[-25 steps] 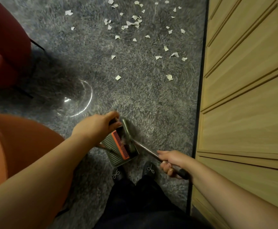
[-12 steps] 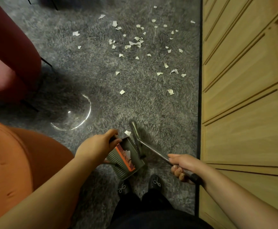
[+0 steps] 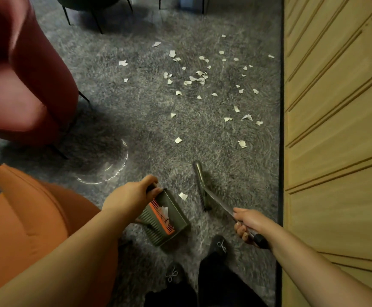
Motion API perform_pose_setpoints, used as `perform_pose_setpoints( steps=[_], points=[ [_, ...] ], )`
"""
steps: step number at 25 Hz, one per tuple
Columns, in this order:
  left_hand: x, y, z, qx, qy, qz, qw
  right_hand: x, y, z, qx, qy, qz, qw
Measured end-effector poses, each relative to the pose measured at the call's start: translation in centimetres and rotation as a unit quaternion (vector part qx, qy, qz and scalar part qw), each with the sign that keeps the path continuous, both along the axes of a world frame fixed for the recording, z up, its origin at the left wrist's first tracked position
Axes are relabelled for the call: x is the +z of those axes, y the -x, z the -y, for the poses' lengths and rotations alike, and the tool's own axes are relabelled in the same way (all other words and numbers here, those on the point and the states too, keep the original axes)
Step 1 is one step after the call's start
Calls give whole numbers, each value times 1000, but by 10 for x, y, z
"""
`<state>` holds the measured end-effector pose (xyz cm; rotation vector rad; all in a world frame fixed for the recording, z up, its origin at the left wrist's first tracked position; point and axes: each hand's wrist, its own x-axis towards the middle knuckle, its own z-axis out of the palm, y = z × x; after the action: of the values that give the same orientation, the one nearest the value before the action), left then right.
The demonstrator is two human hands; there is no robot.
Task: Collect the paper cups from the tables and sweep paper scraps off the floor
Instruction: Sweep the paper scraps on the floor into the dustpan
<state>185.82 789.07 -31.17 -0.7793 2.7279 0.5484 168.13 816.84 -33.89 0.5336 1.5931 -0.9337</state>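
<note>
Your working lane is the grey carpet, bounded on your right by the tall wooden cabinet, whose dark base edge runs straight up the frame. On your left the orange chair sits close beside your left arm, and the red chair stands further ahead, its thin black legs planted on the carpet. A clear round base lies on the carpet between the two chairs, near your left hand. The stretch between the chairs and the cabinet is open carpet.

Your left hand grips the handle of the green dustpan, fingers curled round it. The pan rests tilted on the carpet just in front of your feet, and some white scraps already lie in it against its orange comb.

Your right hand is clamped on the broom handle, fingers wrapped under it; the metal shaft slants forward and left to the head, which stands on the carpet just right of the dustpan.

One paper scrap lies between the dustpan's mouth and the broom head, near both, touching neither. The rest of the paper scraps are scattered well ahead, beyond the broom head, thickest in the middle of the carpet, with some lying towards the cabinet edge.
</note>
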Motion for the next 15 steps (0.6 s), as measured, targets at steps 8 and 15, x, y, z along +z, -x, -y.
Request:
perform_pose_setpoints(
  steps=[8,15],
  points=[
    [-14,24,28,-34,30,32,998,-38,18,58,162,-46,-6,986],
    [-19,28,30,-40,47,27,998,-37,10,90,289,-50,74,953]
  ],
)
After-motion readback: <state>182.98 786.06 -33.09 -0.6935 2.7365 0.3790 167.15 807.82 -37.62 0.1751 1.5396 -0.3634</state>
